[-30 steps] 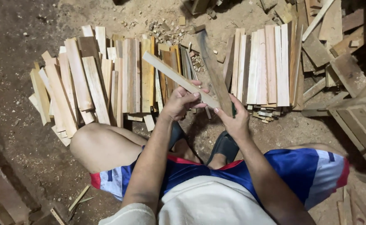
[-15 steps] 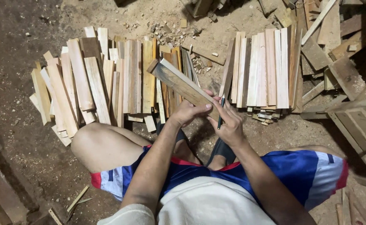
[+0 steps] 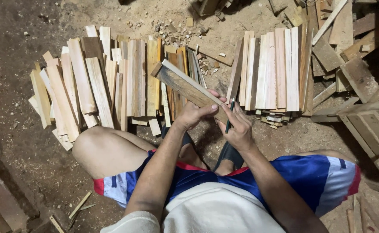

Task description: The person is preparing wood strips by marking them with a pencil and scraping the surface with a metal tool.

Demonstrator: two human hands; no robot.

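your left hand (image 3: 194, 114) is clamped on the near end of the slat (image 3: 188, 87), which slants up and away over the gap between the left pile (image 3: 99, 86) and the right stack (image 3: 275, 69). your right hand (image 3: 239, 127) is closed round a thin dark pencil (image 3: 229, 115), its tip at the slat's edge. the slat looks light, stiff and rough, likely splintery, so grip the flat faces near the end, not the edges

Bare dirt gap (image 3: 213, 71) between left slat pile (image 3: 107, 82) and right slat pile (image 3: 273, 71).
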